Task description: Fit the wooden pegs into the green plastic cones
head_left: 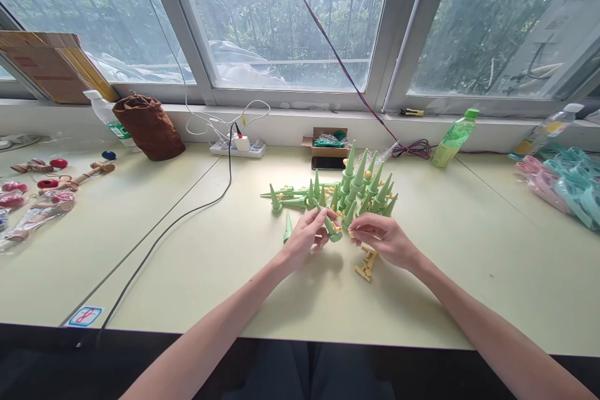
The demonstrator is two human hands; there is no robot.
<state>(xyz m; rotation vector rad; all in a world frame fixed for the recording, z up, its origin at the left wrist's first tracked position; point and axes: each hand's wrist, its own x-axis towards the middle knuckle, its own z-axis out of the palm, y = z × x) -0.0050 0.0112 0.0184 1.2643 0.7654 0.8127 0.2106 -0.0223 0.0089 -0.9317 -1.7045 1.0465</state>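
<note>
My left hand [305, 234] is closed around a green pointed cone [334, 232], held tilted, with a small yellow piece on its side near the wide base. Just to its right, my right hand [387, 240] pinches something small and pale yellow, mostly hidden by the fingertips. Beneath that hand, several loose yellow plastic pieces [364, 270] lie on the table. A cluster of upright green cones [359, 180] stands behind both hands, many with yellow bits attached. More cones lie on their sides at its left, and a single cone [287, 225] stands beside my left hand.
Behind the cones are a small cardboard box [349, 133] and a dark phone [327, 163]. A black cable [187, 210] crosses the table to a power strip [255, 150]. Wooden toys [70, 182] lie left; a green bottle [454, 139] and pastel plastic items [569, 184] are right.
</note>
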